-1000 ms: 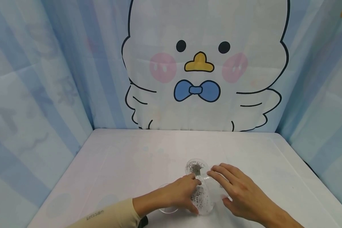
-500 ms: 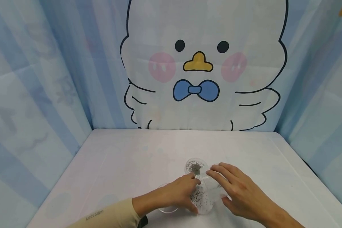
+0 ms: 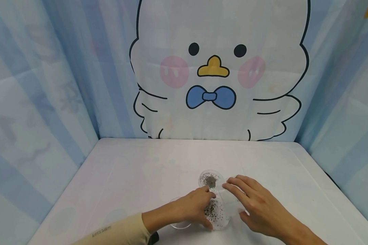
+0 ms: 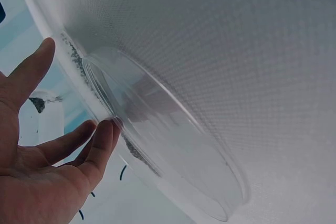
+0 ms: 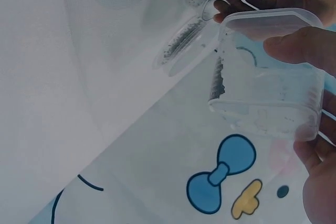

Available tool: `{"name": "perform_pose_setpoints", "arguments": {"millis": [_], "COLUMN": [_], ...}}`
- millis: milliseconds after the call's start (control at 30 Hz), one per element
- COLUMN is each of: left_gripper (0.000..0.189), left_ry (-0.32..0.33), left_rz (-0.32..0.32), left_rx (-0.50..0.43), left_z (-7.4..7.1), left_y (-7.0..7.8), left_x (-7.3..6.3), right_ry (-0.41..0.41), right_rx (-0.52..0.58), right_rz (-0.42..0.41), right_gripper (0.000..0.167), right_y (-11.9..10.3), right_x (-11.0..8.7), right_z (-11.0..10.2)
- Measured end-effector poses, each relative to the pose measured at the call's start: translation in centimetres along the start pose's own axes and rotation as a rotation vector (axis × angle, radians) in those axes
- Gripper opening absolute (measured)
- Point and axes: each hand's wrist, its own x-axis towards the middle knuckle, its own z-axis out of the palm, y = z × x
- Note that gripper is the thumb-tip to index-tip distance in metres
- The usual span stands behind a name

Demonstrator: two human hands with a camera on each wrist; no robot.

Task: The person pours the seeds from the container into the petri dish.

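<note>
My right hand (image 3: pixel 254 207) grips a clear plastic box (image 5: pixel 273 87), thumb on one side and fingers on the other. The box is tilted, and dark grains gather at one end of it. Its end is close to two clear shallow dishes. One, the far dish (image 3: pixel 206 175), has a dense grey-black patch of grains. In the nearer dish (image 3: pixel 222 217) dark specks are scattered. My left hand (image 3: pixel 196 207) reaches over the nearer dish, thumb and fingers spread about its edge. To its left stands another clear dish (image 4: pixel 168 124), with the fingertips right at its rim in the left wrist view.
Everything stands on a white-covered table (image 3: pixel 135 170). A dark object (image 3: pixel 154 238) shows partly under my left forearm. Behind the table hangs a curtain (image 3: pixel 214 126) printed with a cartoon duck, and striped blue curtains enclose both sides.
Both hands stay almost in place. Specks in the nearer dish look a little darker and more clustered than before.
</note>
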Motion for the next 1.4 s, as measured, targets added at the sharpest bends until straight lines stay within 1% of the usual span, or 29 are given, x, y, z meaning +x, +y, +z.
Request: {"name": "perform_pose_setpoints", "arguments": {"millis": [167, 633, 933, 1400], "left_gripper": [0.088, 0.089, 0.088, 0.088], "left_ry": [0.0, 0.008, 0.012, 0.011], "left_rz": [-0.001, 0.002, 0.019, 0.023], "left_rx": [-0.004, 0.01, 0.011, 0.01], "left_z": [0.04, 0.03, 0.08, 0.1], "left_y": [-0.05, -0.06, -0.14, -0.18], "left_x": [-0.02, -0.17, -0.16, -0.08], "right_ry": [-0.016, -0.027, -0.041, -0.028], "right_rx": [0.005, 0.003, -0.006, -0.016], "right_rz": [0.005, -0.003, -0.002, -0.009], "right_gripper": [0.093, 0.092, 0.093, 0.092], "right_y": [-0.17, -0.46, -0.58, -0.52], "right_x": [0.02, -0.09, -0.22, -0.19], "right_z": [-0.12, -0.35, -0.55, -0.47]}}
